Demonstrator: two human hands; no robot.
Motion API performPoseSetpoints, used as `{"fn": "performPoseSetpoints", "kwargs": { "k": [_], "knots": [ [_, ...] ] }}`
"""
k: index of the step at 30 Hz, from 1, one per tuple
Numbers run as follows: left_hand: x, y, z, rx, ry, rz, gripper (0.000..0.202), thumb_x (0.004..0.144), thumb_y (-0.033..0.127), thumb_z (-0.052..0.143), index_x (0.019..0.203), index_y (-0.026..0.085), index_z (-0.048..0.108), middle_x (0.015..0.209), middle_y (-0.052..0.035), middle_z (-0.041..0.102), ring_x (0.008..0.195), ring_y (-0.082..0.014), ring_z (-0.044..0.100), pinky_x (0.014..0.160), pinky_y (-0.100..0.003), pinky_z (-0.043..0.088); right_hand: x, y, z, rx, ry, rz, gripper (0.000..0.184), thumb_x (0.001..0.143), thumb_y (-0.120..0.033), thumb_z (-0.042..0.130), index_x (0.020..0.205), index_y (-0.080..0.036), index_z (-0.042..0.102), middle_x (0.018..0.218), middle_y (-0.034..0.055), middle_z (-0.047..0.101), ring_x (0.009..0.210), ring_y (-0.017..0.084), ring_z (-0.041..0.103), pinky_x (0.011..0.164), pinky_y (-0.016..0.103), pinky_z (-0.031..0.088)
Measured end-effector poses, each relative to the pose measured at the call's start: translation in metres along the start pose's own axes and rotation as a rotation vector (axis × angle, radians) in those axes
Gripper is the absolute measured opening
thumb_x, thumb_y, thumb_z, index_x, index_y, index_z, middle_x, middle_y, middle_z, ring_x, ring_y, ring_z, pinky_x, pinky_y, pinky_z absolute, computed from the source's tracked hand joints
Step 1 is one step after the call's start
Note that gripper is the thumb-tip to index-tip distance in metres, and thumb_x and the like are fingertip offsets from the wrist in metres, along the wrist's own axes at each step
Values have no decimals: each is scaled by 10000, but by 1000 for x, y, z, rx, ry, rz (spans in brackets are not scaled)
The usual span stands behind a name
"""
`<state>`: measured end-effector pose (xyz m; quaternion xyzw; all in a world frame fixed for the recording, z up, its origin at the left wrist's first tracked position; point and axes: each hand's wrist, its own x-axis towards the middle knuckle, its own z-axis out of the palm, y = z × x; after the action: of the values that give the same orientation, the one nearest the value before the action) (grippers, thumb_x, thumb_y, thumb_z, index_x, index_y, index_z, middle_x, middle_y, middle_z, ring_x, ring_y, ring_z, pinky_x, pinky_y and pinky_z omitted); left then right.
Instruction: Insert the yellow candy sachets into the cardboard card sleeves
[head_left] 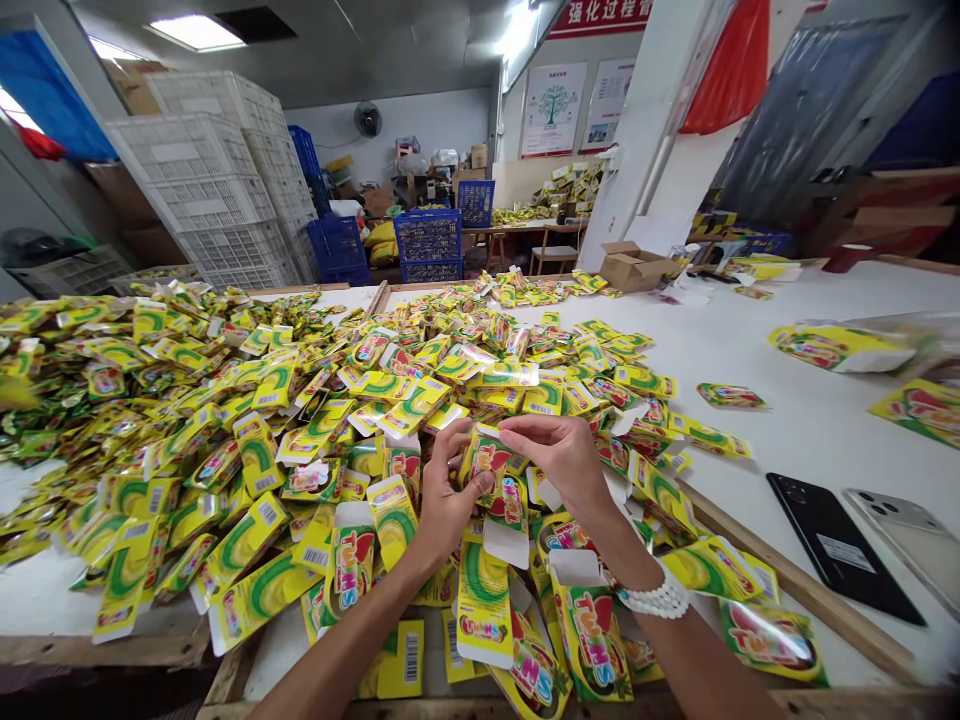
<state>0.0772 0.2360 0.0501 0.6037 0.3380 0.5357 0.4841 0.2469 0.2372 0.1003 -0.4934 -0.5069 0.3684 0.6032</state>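
Note:
In the middle of the head view, my left hand (448,488) is closed round a small yellow and green carton (489,455) with a red picture and bold lettering, thumb across its front. My right hand (559,455) pinches the white flap at the carton's top end between thumb and fingers. Just below lies another carton (508,515), its white flap open toward me. Several cartons with raised flaps lie nearer my wrists, among them an upright-facing carton (592,625) by my beaded bracelet (654,592). Whether anything is inside the held carton is hidden.
A wide heap of cartons and small packets (187,370) covers the left and centre of the white table (720,330). On the right lie a black phone (844,545), a light phone (911,535) and a wooden strip (802,590). Stacked white crates (217,190) and blue crates (427,240) stand behind.

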Motion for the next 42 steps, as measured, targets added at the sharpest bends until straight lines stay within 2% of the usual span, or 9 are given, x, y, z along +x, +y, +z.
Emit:
{"fn": "performPoseSetpoints", "kwargs": {
  "k": [8, 12, 15, 20, 26, 30, 36, 39, 42],
  "knots": [
    [0, -1, -2, 87, -10, 13, 555, 913, 440, 740, 1422, 266, 604, 1294, -87, 707, 1009, -224, 700, 815, -307, 583, -3, 5, 1, -28, 45, 25, 175, 663, -385, 884, 763, -241, 873, 800, 75, 838, 752, 310, 827, 715, 369, 678],
    [0, -1, -1, 101, 12, 12, 490, 985, 499, 655, 1416, 266, 628, 1294, -88, 714, 918, -189, 683, 756, -280, 556, -2, 6, 0, -31, 17, 41, 183, 668, -394, 888, 767, -241, 876, 806, 75, 839, 757, 312, 828, 727, 370, 676],
    [1, -1, 0, 125, 38, -2, 472, 998, 519, 639, 1385, 249, 646, 1205, -72, 727, 802, -151, 633, 697, -256, 511, -3, 7, 3, -38, 8, 23, 184, 688, -389, 866, 788, -235, 877, 816, 76, 841, 762, 311, 830, 734, 368, 676],
    [3, -3, 2, 158, 101, 6, 428, 1005, 569, 604, 1261, 231, 662, 1119, -56, 719, 779, -139, 584, 684, -243, 458, -9, 4, 7, -130, -28, -41, 205, 775, -379, 780, 823, -203, 871, 835, 89, 843, 758, 312, 829, 660, 345, 664],
    [3, -6, 3, 221, 125, 29, 424, 1027, 603, 530, 1195, 226, 630, 872, 7, 633, 599, -105, 396, 569, -234, 343, -16, -5, 8, -223, -99, -165, 205, 854, -339, 716, 858, -193, 860, 867, 87, 849, 753, 286, 828, 679, 325, 667],
    [4, -7, 3, 240, 134, 52, 435, 1029, 616, 520, 1181, 222, 626, 904, -10, 658, 631, -117, 448, 583, -237, 366, -20, -10, 12, -329, -99, -273, 162, 877, -324, 744, 903, -219, 865, 886, 70, 852, 767, 275, 825, 732, 334, 672],
    [4, -7, 1, 222, 46, 91, 460, 1033, 630, 508, 1198, 226, 655, 620, 46, 509, 546, -143, 446, 594, -264, 437, -25, -8, 18, -419, -69, -376, 224, 930, -253, 703, 1071, -291, 873, 1094, 31, 838, 999, 302, 825, 921, 388, 665],
    [3, -4, 1, 226, 26, 95, 431, 1047, 598, 507, 1202, 221, 649, 667, 25, 582, 593, -153, 524, 665, -279, 494, -24, -5, 18, -405, -52, -415, 236, 935, -233, 686, 1057, -304, 876, 1113, 18, 827, 1020, 296, 822, 943, 393, 668],
    [3, -1, 1, 217, 1, 98, 403, 1060, 570, 502, 1209, 218, 632, 830, -16, 695, 702, -162, 605, 754, -291, 520, -21, -3, 16, -395, -53, -422, 219, 926, -228, 698, 1023, -302, 880, 1083, 17, 828, 996, 298, 827, 918, 392, 678]
  ]
}}
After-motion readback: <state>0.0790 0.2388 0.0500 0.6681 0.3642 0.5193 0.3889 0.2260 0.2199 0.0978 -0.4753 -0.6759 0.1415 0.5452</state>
